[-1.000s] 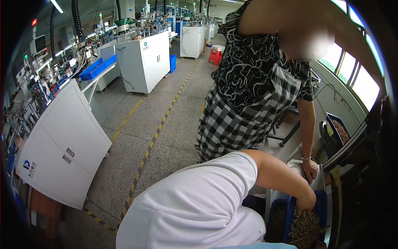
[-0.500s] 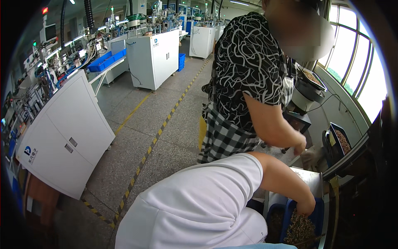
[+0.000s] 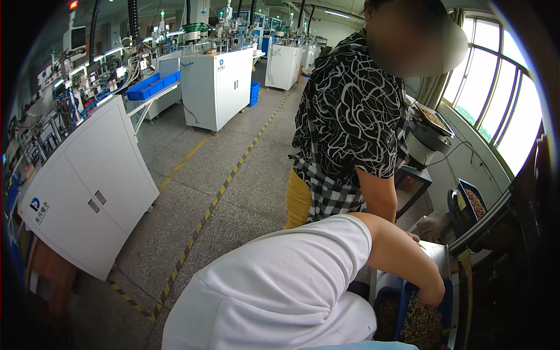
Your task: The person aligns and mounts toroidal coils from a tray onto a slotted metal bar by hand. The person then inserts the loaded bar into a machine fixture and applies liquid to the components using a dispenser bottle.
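Observation:
From the lower edge my white-sleeved left arm reaches right, and my left hand [image 3: 432, 294] is down in a blue bin [image 3: 448, 312]. The bin holds many small ring-like metal parts [image 3: 421, 324], brassy in colour. My fingers are sunk at the parts and hidden, so their grip does not show. Beside this bin, on its left, stands a second blue container [image 3: 379, 304] with a dark inside. A bare metal surface [image 3: 436, 252] lies just beyond the bins. My right hand is outside the picture.
A co-worker [image 3: 356, 116] in a patterned shirt and checked apron stands close ahead, one hand [image 3: 413, 237] by the metal surface. White machine cabinets [image 3: 87, 192] line the left side of a taped aisle. Trays of small parts [image 3: 475, 201] stand along the window wall.
The co-worker has turned and lowered an arm toward the metal surface, where it passes behind my arm. My left hand stays in the bin, with its fingers now deeper out of sight.

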### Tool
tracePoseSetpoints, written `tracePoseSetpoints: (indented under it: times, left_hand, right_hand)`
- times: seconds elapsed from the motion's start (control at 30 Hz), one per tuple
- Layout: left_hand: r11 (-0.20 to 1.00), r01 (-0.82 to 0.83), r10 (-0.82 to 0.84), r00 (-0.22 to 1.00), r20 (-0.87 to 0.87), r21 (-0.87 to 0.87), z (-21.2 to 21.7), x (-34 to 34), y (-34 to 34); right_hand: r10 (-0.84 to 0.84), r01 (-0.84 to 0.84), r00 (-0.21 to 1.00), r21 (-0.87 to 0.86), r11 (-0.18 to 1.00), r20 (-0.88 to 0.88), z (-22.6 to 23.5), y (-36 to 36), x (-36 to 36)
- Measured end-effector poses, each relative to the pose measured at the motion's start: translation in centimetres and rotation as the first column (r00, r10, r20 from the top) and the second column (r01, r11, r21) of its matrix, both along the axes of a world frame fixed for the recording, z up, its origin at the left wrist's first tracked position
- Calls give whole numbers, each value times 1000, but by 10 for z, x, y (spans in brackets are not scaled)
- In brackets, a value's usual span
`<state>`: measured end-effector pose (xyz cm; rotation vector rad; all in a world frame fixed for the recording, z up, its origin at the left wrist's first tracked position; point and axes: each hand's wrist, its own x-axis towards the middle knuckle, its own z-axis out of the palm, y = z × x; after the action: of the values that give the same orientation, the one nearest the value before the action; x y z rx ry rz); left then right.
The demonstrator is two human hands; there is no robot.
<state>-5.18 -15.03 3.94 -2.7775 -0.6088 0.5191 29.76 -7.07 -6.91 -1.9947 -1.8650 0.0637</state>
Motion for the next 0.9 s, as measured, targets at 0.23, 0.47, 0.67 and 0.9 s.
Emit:
tracePoseSetpoints:
  times: [0.23,0.47,0.67,0.9]
  left_hand:
    - [998,-40,38,999,-27,-54,-7,-6,6]
    - [998,-11,18,995,98,-66,-37,-13,33]
    - [975,-48,144,881,451,-218,-65,-27,42]
    - [936,-71,232,862,451,-346,-100,-14,41]
  right_hand:
    - [-33,33,999,-104,994,0,7,5,-4]
    - [-97,96,995,-47,994,-30,-2,9,6]
    - [-111,107,986,-43,993,-127,3,-4,0]
    - [-33,42,998,165,985,-60,25,-29,-31]
